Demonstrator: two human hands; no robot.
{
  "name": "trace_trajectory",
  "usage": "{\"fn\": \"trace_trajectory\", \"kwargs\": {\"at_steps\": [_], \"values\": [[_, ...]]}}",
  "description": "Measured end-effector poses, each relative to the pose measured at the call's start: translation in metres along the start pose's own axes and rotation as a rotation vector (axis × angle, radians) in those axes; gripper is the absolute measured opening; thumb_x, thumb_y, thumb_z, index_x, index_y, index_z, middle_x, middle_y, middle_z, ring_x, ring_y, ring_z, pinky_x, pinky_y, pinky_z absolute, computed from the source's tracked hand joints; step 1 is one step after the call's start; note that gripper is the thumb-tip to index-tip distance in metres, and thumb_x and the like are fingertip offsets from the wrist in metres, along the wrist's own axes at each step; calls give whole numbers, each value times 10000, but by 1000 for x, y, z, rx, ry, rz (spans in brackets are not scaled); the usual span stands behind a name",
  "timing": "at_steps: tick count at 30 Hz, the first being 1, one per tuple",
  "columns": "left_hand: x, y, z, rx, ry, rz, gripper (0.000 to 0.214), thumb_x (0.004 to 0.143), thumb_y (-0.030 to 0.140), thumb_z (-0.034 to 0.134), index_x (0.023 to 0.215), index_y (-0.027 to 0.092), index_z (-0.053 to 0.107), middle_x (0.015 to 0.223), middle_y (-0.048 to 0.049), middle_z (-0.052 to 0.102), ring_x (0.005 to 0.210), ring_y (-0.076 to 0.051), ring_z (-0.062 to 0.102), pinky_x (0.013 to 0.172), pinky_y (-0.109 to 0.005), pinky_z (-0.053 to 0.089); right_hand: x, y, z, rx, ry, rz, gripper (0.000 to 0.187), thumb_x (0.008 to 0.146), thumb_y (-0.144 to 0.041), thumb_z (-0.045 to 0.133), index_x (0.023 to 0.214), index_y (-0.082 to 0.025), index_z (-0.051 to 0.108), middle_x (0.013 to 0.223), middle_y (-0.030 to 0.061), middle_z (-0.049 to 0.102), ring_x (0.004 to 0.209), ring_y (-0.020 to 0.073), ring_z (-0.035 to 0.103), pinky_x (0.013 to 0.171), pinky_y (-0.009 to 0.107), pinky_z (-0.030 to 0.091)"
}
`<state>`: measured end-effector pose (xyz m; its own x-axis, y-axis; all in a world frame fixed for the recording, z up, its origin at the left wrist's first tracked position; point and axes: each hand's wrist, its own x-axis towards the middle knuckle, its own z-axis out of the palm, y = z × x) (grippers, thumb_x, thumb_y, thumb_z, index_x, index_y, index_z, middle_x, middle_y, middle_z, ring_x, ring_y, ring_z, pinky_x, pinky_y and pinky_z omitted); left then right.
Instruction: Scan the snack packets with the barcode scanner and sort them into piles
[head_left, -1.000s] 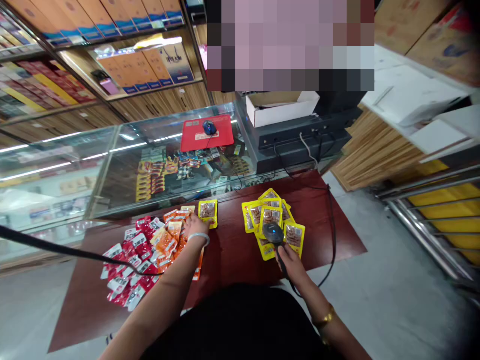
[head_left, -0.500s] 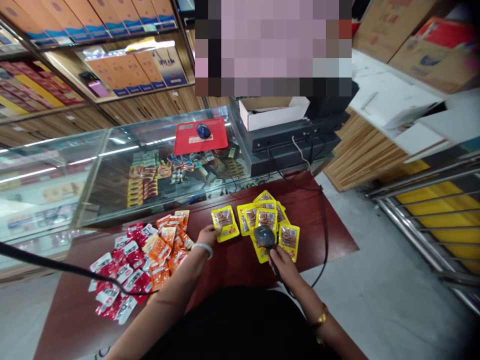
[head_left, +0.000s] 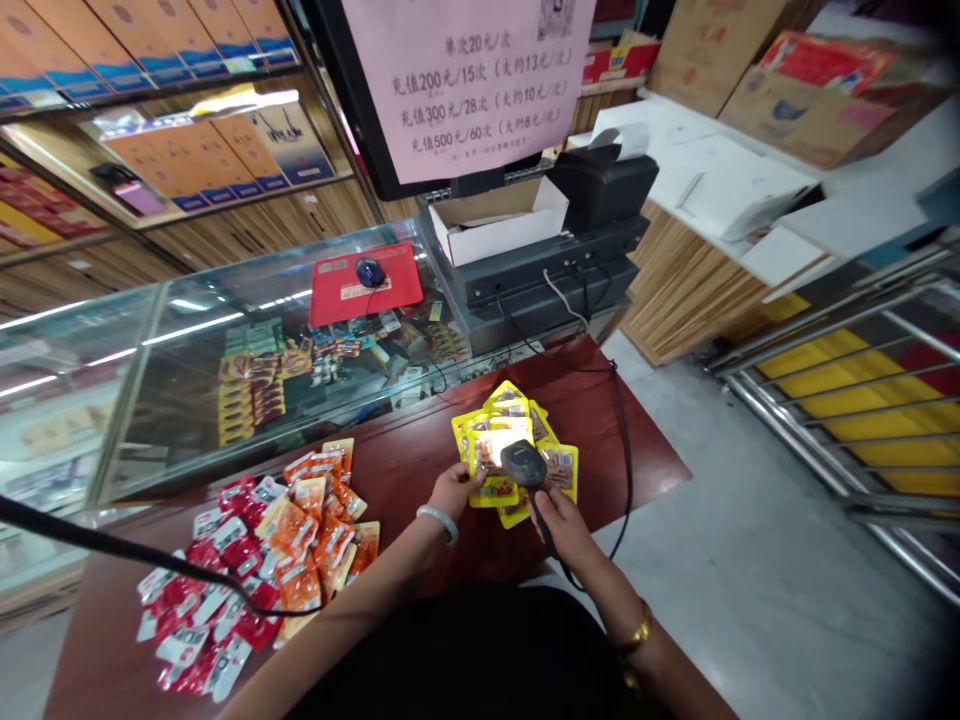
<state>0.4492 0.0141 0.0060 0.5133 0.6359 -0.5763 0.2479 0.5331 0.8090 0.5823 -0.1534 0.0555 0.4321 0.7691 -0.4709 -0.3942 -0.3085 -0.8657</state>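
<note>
My right hand (head_left: 559, 515) is wrapped round the handle of a black barcode scanner (head_left: 523, 463), its head over the yellow snack packets. Light from the scanner falls bright on one yellow snack packet (head_left: 495, 490). The edge of that packet is pinched in my left hand (head_left: 455, 492), at the left side of the yellow pile (head_left: 561, 468). Orange snack packets (head_left: 334, 545) and red-and-white snack packets (head_left: 196, 620) lie in heaps to the left on the dark red table (head_left: 409, 530).
A glass display counter (head_left: 187, 380) runs behind the table, with a red mouse pad (head_left: 401, 290) on it. A cash drawer unit (head_left: 525, 285) carries a white open box (head_left: 499, 235). The scanner's black cable (head_left: 628, 450) loops at the right, beside a metal railing (head_left: 810, 440).
My left hand has carried the yellow snack packet rightward onto the yellow pile, under the scanner. A bright light now shows on it. The view has shifted slightly right.
</note>
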Motion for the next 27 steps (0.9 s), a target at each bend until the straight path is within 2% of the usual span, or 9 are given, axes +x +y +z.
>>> {"fn": "trace_trajectory", "kwargs": {"at_steps": [5, 7, 11, 15, 18, 22, 25, 27], "values": [[11, -8, 29, 143, -57, 35, 426, 566, 498, 789, 777, 143, 681, 716, -19, 692, 645, -142, 615, 633, -257, 501, -4, 25, -17, -1, 108, 34, 439, 816, -652, 549, 831, -215, 521, 556, -52, 467, 434, 103, 388, 406, 222, 301], [15, -6, 42, 250, -79, 46, 360, 640, 471, 743, 805, 157, 686, 709, -10, 686, 601, -126, 597, 567, -232, 477, -5, 34, -23, 20, 159, 41, 447, 809, -649, 563, 877, -208, 542, 564, -50, 476, 455, 110, 419, 418, 220, 321], [19, 14, 64, 502, -97, -26, 200, 755, 375, 659, 791, 179, 679, 607, 13, 644, 467, -108, 546, 476, -219, 434, -7, 43, -30, 58, 214, 37, 464, 789, -631, 606, 942, -195, 572, 622, -31, 529, 516, 120, 492, 457, 218, 373], [20, 33, 73, 673, -63, -76, 162, 777, 293, 651, 665, 183, 612, 525, 18, 601, 451, -118, 573, 474, -212, 427, -8, 38, -28, 110, 236, 54, 496, 745, -648, 641, 912, -185, 577, 610, -35, 521, 512, 116, 495, 444, 209, 375], [21, 34, 73, 615, -16, -89, 160, 748, 284, 693, 676, 186, 589, 504, 25, 584, 439, -121, 577, 469, -212, 432, -8, 32, -24, 96, 217, 55, 526, 746, -666, 626, 954, -185, 573, 569, -47, 505, 470, 109, 463, 411, 204, 341], [15, 26, 61, 389, 0, -93, 195, 712, 301, 743, 769, 187, 595, 535, 31, 602, 439, -119, 583, 478, -226, 463, -9, 25, -19, 17, 184, 49, 545, 747, -681, 610, 987, -192, 577, 571, -40, 518, 470, 119, 469, 418, 216, 347], [2, 20, 39, 286, -7, -94, 219, 726, 328, 736, 788, 177, 590, 555, 30, 606, 468, -115, 603, 496, -227, 489, -12, 25, -15, -23, 162, 113, 594, 703, -729, 605, 989, -210, 572, 571, -30, 543, 464, 139, 489, 403, 226, 338], [-10, 14, 17, 255, -12, -91, 224, 735, 330, 723, 794, 167, 582, 574, 27, 608, 479, -114, 612, 502, -225, 494, -14, 28, -10, -58, 139, 143, 570, 702, -726, 610, 954, -216, 571, 586, -23, 564, 460, 136, 491, 411, 228, 348]]}}
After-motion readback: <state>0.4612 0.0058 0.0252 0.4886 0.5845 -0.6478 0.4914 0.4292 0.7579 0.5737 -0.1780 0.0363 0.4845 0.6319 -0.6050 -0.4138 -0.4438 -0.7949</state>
